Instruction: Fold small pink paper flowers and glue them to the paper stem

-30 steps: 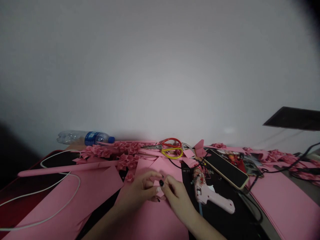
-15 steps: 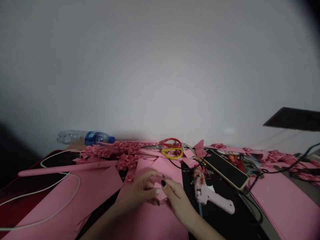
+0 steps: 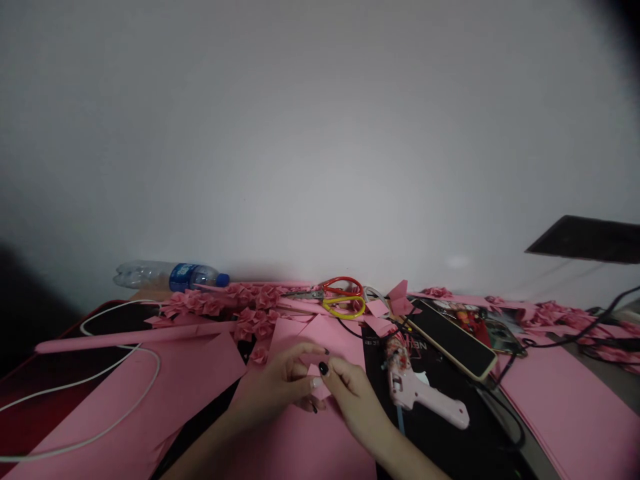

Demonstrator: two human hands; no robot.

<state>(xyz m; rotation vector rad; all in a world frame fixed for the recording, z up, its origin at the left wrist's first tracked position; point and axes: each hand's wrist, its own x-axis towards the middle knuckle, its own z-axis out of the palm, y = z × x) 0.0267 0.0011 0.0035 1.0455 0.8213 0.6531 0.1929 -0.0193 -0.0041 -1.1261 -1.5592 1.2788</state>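
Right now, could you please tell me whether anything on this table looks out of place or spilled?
The plastic bottle at the back left lies on its side, odd since bottles usually stand; its blue cap is on and no spill shows. The held pink paper shows no obvious damage.

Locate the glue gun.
Head view, right of centre: the pink glue gun lies on the black surface, right of the right hand, below the phone in the picture.

Pink paper piece [image 3: 321, 392], red and yellow scissor handles [image 3: 345, 317], pale pink glue gun [image 3: 435, 399], blue bottle cap [image 3: 223, 280].
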